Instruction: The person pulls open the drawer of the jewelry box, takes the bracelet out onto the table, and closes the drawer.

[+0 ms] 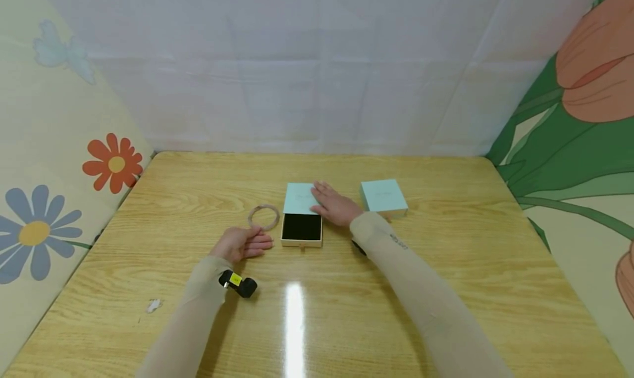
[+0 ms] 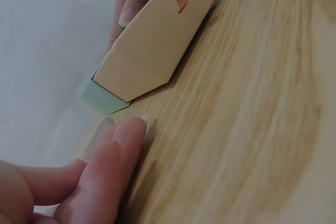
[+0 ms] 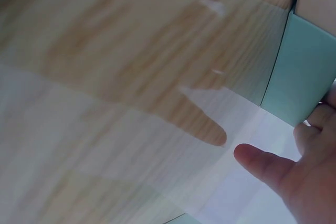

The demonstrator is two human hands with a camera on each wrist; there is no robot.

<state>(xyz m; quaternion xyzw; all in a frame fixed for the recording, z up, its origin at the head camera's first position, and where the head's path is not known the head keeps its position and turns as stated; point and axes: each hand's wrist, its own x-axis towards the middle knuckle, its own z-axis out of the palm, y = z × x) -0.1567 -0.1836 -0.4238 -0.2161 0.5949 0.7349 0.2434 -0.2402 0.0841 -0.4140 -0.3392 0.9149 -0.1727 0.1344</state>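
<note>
A drawer-style gift box has a pale blue sleeve [image 1: 299, 197] and a cream drawer [image 1: 302, 243], pulled out toward me with a black interior. My right hand [image 1: 337, 206] rests on the sleeve's top with fingers extended; in the right wrist view one finger [image 3: 262, 163] sticks out past the sleeve's side. Just left of the box, my left hand [image 1: 242, 244] pinches the near edge of a pale bangle [image 1: 275, 218] between thumb and fingers. The left wrist view shows only a greyish arc of the bangle [image 2: 98, 136] at the fingertips; the fingers partly hide it.
A second pale blue box [image 1: 383, 195], closed, stands to the right of my right hand. All lies on a wooden table [image 1: 446, 290] with a white cloth [image 1: 317, 81] behind it. A small pale mark [image 1: 154, 305] shows at the table's left.
</note>
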